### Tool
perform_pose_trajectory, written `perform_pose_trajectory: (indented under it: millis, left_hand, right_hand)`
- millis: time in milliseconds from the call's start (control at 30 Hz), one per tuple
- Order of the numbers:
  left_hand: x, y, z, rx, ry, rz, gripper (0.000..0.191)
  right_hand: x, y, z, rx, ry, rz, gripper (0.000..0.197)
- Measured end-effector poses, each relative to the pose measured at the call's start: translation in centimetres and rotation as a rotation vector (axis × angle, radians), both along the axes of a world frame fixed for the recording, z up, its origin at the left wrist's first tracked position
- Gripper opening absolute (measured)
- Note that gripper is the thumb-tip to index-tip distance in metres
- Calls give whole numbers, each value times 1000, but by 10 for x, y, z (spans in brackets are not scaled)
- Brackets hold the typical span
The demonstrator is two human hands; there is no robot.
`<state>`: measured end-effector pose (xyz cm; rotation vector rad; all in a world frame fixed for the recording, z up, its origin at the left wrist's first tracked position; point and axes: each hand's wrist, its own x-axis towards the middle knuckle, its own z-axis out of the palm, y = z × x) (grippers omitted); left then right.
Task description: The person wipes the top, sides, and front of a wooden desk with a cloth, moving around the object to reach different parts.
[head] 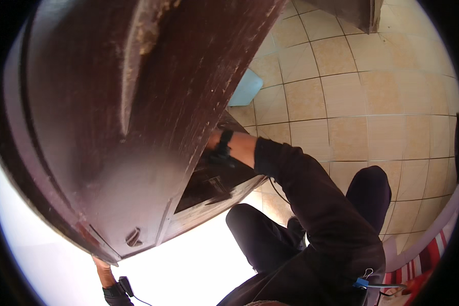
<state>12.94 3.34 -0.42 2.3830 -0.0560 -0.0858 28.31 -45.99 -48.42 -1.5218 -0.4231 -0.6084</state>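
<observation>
A large dark reddish-brown wooden furniture piece (pixel 157 114), scuffed and worn, fills the left side at a slant. My left hand (pixel 100 262) is at its lower corner, the fingers mostly hidden by the edge. My right forearm (pixel 243 148), with a black band at the wrist, reaches into a dark opening (pixel 210 179) behind the panel's edge. My right hand itself is out of view behind that panel. Near the bottom corner of the panel is a small oval metal fitting (pixel 134 237). A pale raw-wood edge (pixel 214 206) runs below the opening.
Beige tiled floor (pixel 344 95) spreads to the right. A light-blue object (pixel 248 88) lies partly behind the panel. Another brown furniture corner (pixel 367 19) shows at the top. Red-and-white striped fabric (pixel 417 264) is at lower right. Thin cables run by both arms.
</observation>
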Motion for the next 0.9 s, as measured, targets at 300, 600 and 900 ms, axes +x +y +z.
perform_pose_trajectory:
  millis: [300,600,900]
  left_hand:
    - [5,-49,-20,100,-112,-147,61]
    - [-17,-181,-50,99,-80,-296,72]
    - [-24,-202,-59,91,-127,-212,79]
  right_hand:
    - [-199,-7,82,223,-86,45,40]
    - [-201,-68,103,748,267,440,33]
    - [-205,-305,110,1329,50,-69,24]
